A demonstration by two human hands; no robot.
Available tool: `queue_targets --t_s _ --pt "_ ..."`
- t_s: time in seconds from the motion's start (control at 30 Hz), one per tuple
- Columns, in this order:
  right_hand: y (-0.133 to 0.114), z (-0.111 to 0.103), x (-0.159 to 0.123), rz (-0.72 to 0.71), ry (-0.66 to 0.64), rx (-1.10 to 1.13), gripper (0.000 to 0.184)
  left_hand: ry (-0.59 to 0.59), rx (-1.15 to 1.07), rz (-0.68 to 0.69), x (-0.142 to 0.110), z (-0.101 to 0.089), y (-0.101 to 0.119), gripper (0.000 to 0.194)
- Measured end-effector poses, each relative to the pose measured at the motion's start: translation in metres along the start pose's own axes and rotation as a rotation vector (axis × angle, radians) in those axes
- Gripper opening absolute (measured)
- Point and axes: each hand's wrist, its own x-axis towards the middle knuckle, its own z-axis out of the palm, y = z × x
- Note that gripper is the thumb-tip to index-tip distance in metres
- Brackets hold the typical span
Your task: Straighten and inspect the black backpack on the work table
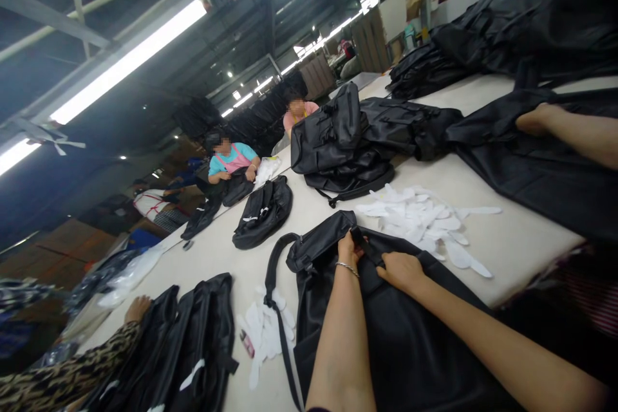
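- Left hand: fingers pinch strap, which runs toward 4 o'clock.
- Right hand: fingers clamped on strap, at their 10 o'clock.
- Black bag beneath.

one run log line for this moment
left hand: gripping strap; right hand: gripping strap; black bag: on table; white pieces: heaped beside bag

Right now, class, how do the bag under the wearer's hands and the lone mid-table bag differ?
The held bag has the left hand and right hand on a strap; no hand touches the mid-table bag. White pieces show on the mid-table bag, none on the held bag. Both are black and lie on the pale table.
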Motion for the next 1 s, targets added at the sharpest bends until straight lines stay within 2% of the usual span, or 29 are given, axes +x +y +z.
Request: queue_targets --t_s 0.2,0.37,0.47,0.57,0.63,0.8,1.0 --pt "0.008 -0.010 -0.030 -0.072 0.047 -0.094 0.033 0.013 -0.055 -0.064 0.009 -0.002 -0.001 0.030" --pt "0.030 -0.006 -0.063 -0.150 -0.008 -0.140 0.026 -0.019 -0.085 -0.085 0.009 -0.006 0.000 0.029" --pt "0.033 -0.009 -0.073 -0.188 -0.031 -0.183 0.026 -0.030 -0.091 -0.076 0.009 -0.006 -0.002 0.030" --pt "0.024 -0.013 -0.068 -0.148 0.110 -0.227 0.027 -0.031 -0.088 -0.062 0.008 -0.007 -0.003 0.031" --pt "0.016 -0.012 -0.059 -0.124 0.146 -0.241 0.031 -0.032 -0.085 -0.053 0.007 -0.007 -0.004 0.031" --pt "0.008 -0.001 -0.043 -0.108 0.037 -0.240 0.017 -0.035 -0.075 -0.051 0.007 -0.008 -0.004 0.032" --pt "0.021 -0.003 -0.050 -0.135 -0.062 -0.192 0.016 0.012 -0.078 -0.061 0.013 -0.005 -0.004 0.031"
